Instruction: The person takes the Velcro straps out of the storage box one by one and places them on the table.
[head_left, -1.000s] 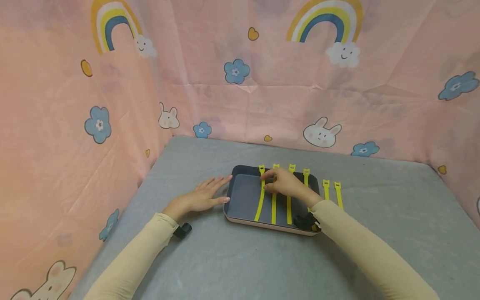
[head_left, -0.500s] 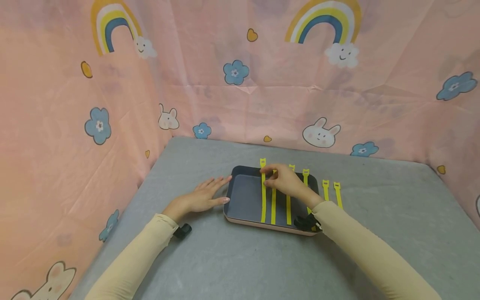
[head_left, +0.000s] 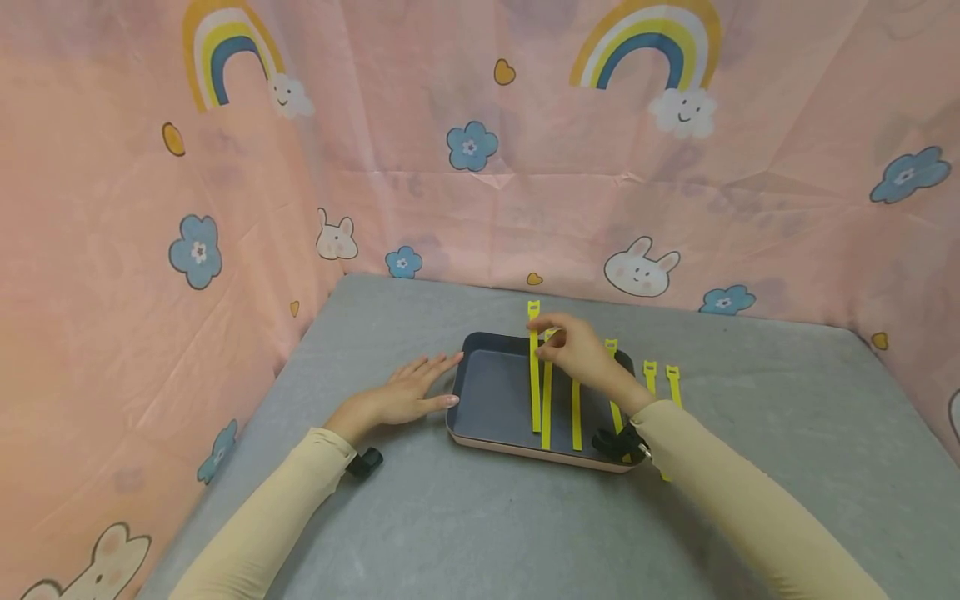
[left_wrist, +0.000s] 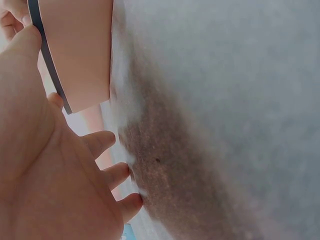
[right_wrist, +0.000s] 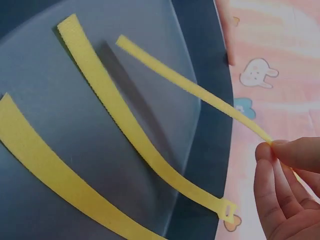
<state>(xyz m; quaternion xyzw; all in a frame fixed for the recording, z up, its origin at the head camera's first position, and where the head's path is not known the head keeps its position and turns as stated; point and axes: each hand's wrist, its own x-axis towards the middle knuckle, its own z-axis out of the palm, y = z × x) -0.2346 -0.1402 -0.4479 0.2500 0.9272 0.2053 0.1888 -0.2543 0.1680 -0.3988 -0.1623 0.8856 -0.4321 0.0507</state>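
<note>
My right hand [head_left: 581, 357] pinches a yellow hook-and-loop cable tie [head_left: 535, 392] near its slotted head, between thumb and fingertips. In the right wrist view the held tie [right_wrist: 195, 92] slants up over the dark tray floor, its tail raised above it. Beside it, another yellow tie [right_wrist: 117, 112] lies across the tray with its slotted end over the rim. The shallow tray [head_left: 483, 387] is dark inside and pink outside. My left hand [head_left: 397, 398] spreads its fingers at the tray's left side, and its thumb [left_wrist: 30, 42] touches the rim in the left wrist view.
More yellow ties lie side by side across the tray, one of them a tie [head_left: 616, 412] at the right. Outside the tray, two ties [head_left: 674, 385] rest on the grey tabletop [head_left: 465, 533]. A patterned pink curtain [head_left: 420, 217] hangs behind the table.
My right hand has lifted the leftmost tie and moved it slightly right and away from me, so its tail has come off the tray's near edge. My left hand has stayed put.
</note>
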